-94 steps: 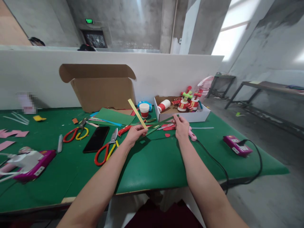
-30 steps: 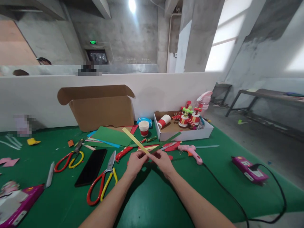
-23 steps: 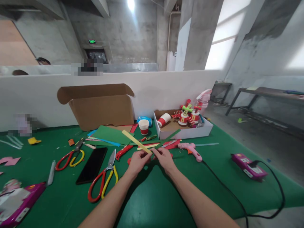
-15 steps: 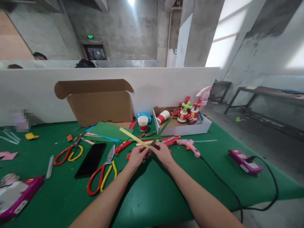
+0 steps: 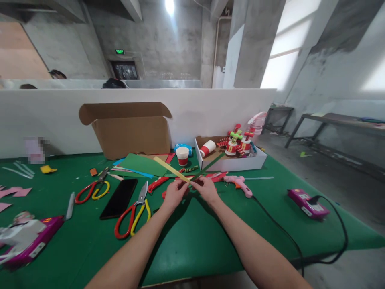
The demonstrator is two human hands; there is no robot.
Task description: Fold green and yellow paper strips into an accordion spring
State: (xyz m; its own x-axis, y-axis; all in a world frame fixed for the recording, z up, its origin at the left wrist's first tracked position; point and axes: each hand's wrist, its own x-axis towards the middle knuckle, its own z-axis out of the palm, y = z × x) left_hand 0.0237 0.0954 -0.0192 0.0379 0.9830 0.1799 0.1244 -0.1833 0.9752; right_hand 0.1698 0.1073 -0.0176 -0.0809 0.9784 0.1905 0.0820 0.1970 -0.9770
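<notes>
Both hands meet above the green table, fingertips pinched where two paper strips join. A yellow paper strip (image 5: pixel 171 169) runs up and left from my left hand (image 5: pixel 176 195), which is closed on its end. From my right hand (image 5: pixel 205 190), closed too, a dark green paper strip (image 5: pixel 209 163) slants up and right. The strips' lower ends touch or overlap between the fingertips; the exact joint is hidden. Under and behind the hands lie red pieces, partly covered. A red-handled cutter (image 5: pixel 157 184) lies just left of the fingers, and a pink glue gun (image 5: pixel 240 184) rests to the right.
Scissors with red and yellow handles (image 5: pixel 136 212), a black phone (image 5: pixel 119 199) and a second pair of scissors (image 5: pixel 95 188) lie left. Behind stand a paper cup (image 5: pixel 182 155) and a white box (image 5: pixel 231 165) holding decorated cups. A purple power unit (image 5: pixel 307 204) with its cable is right.
The camera view has shifted slightly. The green strip has tilted lower toward the right, widening the angle between the two strips; both hands keep their pinch.
</notes>
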